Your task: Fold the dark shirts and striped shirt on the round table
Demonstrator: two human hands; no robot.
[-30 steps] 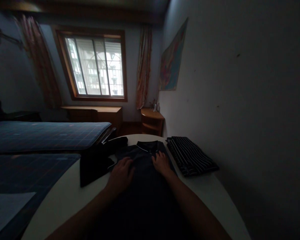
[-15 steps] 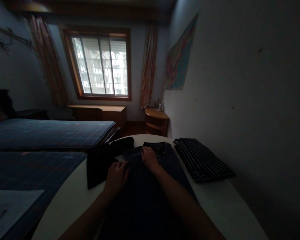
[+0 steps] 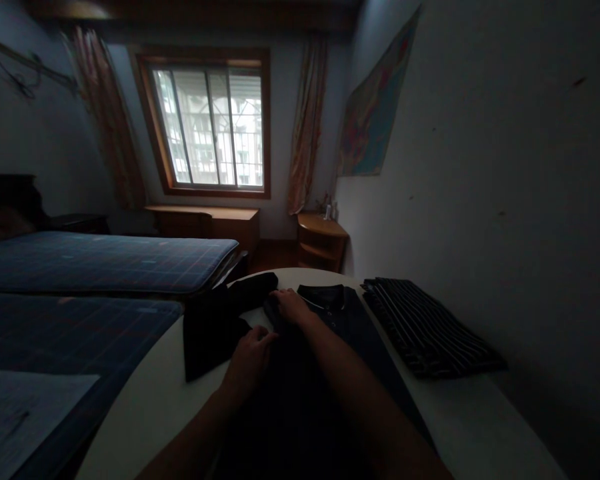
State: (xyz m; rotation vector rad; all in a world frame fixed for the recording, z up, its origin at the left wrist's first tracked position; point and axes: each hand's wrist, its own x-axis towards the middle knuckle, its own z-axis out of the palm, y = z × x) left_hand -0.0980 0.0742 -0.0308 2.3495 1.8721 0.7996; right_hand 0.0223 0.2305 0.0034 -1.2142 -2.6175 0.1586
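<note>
A dark navy polo shirt [image 3: 300,400] lies spread on the white table, its collar at the far end and buttons showing below the collar. My left hand [image 3: 253,353] is closed, thumb and fingers pinching the shirt's left side. Farther up, my right hand [image 3: 291,307] reaches across beside the collar, its fingers curled on the left shoulder edge. The sleeve on that side is partly hidden under my hands. Just left of them lies a black garment [image 3: 210,333], loosely laid out.
The round white table [image 3: 145,393] has a folded black garment with white stripes [image 3: 430,327] on its right side, near the wall. A bed with a blue plaid mattress [image 3: 130,263] is at the left, with a pale sheet [image 3: 40,407] on the nearer part. A corner shelf [image 3: 323,230] stands behind.
Both hands have closed on the shirt's left side, where they lay flatter before. The left shoulder and sleeve edge has come inward. The view has shifted slightly left.
</note>
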